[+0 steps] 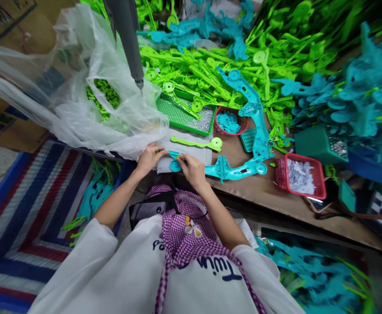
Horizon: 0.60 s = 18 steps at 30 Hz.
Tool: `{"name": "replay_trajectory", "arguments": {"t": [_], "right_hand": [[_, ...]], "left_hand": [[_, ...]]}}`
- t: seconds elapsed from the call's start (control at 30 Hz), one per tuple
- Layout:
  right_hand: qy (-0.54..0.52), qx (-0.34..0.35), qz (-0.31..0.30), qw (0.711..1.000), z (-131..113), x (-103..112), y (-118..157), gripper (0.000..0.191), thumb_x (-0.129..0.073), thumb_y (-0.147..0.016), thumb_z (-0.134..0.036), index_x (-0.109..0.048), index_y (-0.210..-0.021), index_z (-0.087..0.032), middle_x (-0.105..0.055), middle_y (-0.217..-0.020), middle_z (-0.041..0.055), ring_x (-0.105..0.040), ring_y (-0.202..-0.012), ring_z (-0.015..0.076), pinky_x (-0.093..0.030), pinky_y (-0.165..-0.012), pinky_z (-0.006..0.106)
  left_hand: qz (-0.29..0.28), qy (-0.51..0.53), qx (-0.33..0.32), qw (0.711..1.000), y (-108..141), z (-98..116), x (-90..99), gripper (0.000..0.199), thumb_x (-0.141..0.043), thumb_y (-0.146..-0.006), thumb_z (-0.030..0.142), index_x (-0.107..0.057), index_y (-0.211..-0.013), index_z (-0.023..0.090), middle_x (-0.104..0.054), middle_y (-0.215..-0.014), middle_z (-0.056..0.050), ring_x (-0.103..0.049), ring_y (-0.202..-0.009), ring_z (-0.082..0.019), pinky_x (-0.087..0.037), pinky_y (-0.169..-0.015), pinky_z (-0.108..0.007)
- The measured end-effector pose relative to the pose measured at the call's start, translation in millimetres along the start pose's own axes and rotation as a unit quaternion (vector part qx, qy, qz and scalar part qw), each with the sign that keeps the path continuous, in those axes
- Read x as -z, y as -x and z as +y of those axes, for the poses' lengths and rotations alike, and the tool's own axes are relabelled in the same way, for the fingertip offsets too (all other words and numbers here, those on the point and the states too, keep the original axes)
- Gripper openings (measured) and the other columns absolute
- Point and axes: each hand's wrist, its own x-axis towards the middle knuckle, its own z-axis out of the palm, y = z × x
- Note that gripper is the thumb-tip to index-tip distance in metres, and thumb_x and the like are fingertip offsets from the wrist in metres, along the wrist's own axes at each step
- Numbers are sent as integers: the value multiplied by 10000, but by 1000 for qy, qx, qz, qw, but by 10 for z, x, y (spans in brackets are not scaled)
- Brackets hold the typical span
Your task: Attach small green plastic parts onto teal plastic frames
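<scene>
A blue plastic part [175, 165] lies at the table's front edge, between my two hands. My left hand [150, 158] pinches its left end. My right hand [193, 171] has its fingers closed on the same part, where a small green piece shows near the fingertips. Right of my right hand, other blue parts [236, 171] form a curved row that bends up and away from me. Just beyond my hands is a lime-green arm with a round end [197, 143], lying on a white sheet [207, 157].
Behind stand a green tray [164, 106] with small metal pieces and a red bowl [217, 126] of blue bits. A grey tool [130, 48] hangs above. Plastic bags [79, 126] lie left; a red basket [321, 194] is right. Green and blue parts are piled behind.
</scene>
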Motion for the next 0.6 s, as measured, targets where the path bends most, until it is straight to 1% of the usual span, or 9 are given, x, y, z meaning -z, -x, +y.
{"name": "replay_trajectory", "arguments": {"t": [0.1,0.17,0.23,0.3,0.37,0.47,0.53,0.57,0.6], "right_hand": [[23,26,-30,999,-3,20,-71,248,-503,-974,-378,-676,-916,-210,-718,-895,74,-657,-847,206,-461,-728,277],[26,48,-33,998,-8,27,-117,230,-506,-974,-348,-673,-902,-207,-694,-919,72,-632,-888,202,-465,-761,282],[22,56,-18,998,-9,25,-142,223,-513,-970,-327,-670,-877,-198,-656,-970,83,-604,-916,200,-468,-786,291],[14,46,5,999,-4,10,-140,225,-521,-964,-323,-670,-860,-189,-611,-1001,94,-583,-918,201,-470,-796,301],[2,29,23,999,2,-19,-121,246,-511,-968,-340,-672,-866,-184,-581,-988,95,-575,-898,200,-475,-798,313],[-9,8,45,999,-15,-71,-96,314,-472,-983,-398,-682,-925,-172,-571,-969,97,-584,-864,199,-495,-785,331],[-18,1,67,998,-67,-94,-80,347,-463,-981,-442,-684,-1007,-176,-575,-1012,106,-594,-878,201,-514,-791,342],[-26,2,80,996,-110,-99,-65,357,-472,-974,-464,-677,-1065,-187,-573,-1053,111,-598,-907,205,-523,-810,350],[-35,5,92,995,-164,-99,-39,367,-487,-964,-479,-665,-1122,-201,-568,-1095,115,-599,-947,210,-529,-839,359]], "left_hand": [[-2,-1,-1,1000,6,2,4,125,-755,-765,300,-774,-768,176,-580,-675,-12,-501,-633,-138,-374,-616,-248],[-3,0,-4,1000,9,1,7,112,-756,-764,290,-773,-759,180,-578,-665,-10,-505,-637,-139,-381,-627,-248],[-2,4,-8,1000,9,2,9,100,-759,-759,282,-773,-754,183,-582,-664,-9,-512,-641,-139,-394,-643,-248],[0,12,-7,1000,8,7,7,93,-764,-752,280,-772,-753,187,-587,-666,-9,-518,-643,-139,-408,-651,-248],[6,25,4,1000,7,20,2,88,-782,-731,276,-769,-748,191,-595,-668,-9,-522,-643,-139,-418,-649,-248],[50,84,43,994,32,58,-2,114,-816,-686,245,-764,-770,187,-611,-690,-4,-535,-664,-130,-432,-656,-236],[98,180,93,974,88,98,12,114,-785,-734,265,-753,-807,184,-588,-660,12,-510,-608,-102,-418,-593,-209],[114,245,127,954,132,123,27,120,-748,-780,295,-743,-822,183,-557,-628,25,-468,-545,-81,-388,-526,-192],[119,317,166,926,185,154,47,148,-703,-826,326,-728,-829,180,-520,-600,38,-408,-478,-61,-340,-454,-178]]}}
